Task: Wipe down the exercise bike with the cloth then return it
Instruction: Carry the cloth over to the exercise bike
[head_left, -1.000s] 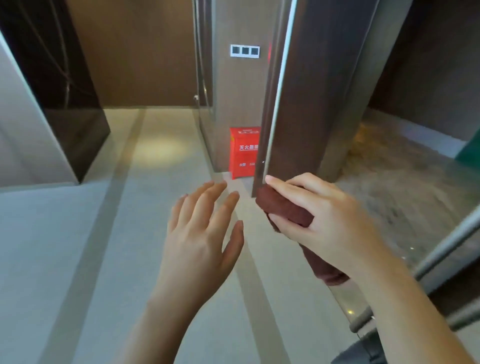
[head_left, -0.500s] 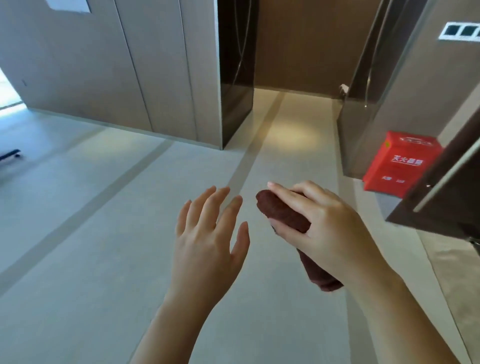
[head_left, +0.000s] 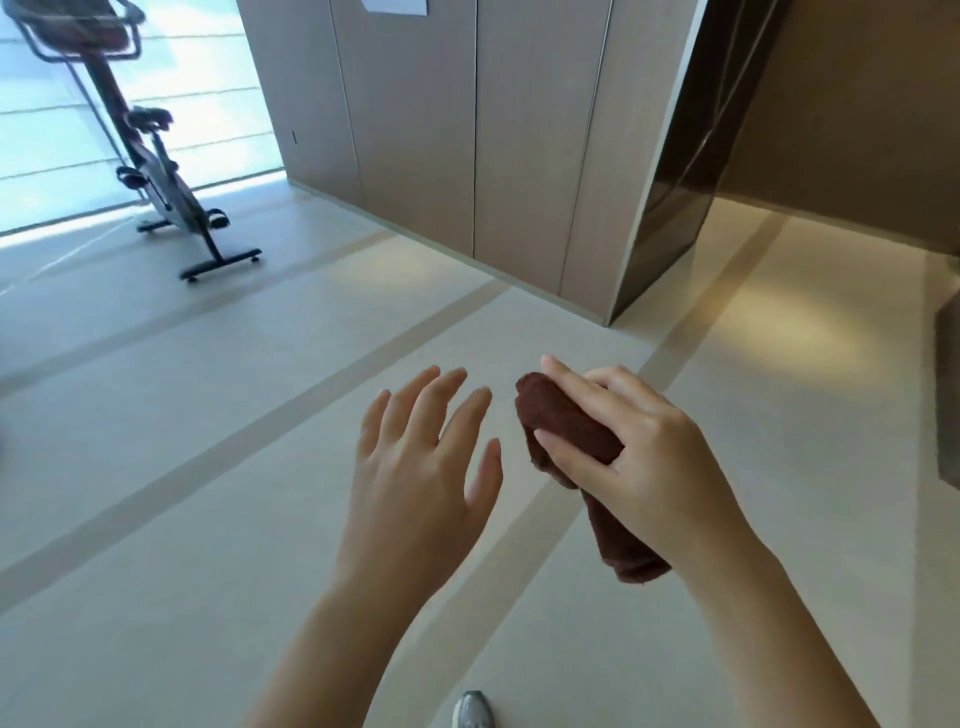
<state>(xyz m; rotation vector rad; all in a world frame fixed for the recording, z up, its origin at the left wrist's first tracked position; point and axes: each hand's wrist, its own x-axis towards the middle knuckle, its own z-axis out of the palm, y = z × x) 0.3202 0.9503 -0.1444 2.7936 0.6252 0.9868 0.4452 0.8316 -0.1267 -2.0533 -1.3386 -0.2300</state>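
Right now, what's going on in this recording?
A person stands on a pale beige floor, holding a rolled dark maroon terry cloth in the right hand, fingers curled round it. The left hand is open beside the cloth, not touching it. The black-framed exercise bike stands by the bright window at the far left, well away from both hands, so wiping has not yet begun.

Pale floor (head_left: 130, 649) with darker stripes (head_left: 156, 491) spreads beneath the grip (head_left: 639, 457). Straight ahead of it stands a wood-panelled wall (head_left: 467, 130), ending in a glossy dark panel (head_left: 680, 171). Far ahead-left, a bright window (head_left: 208, 78). Below and nearer, a grey shoe (head_left: 472, 713).
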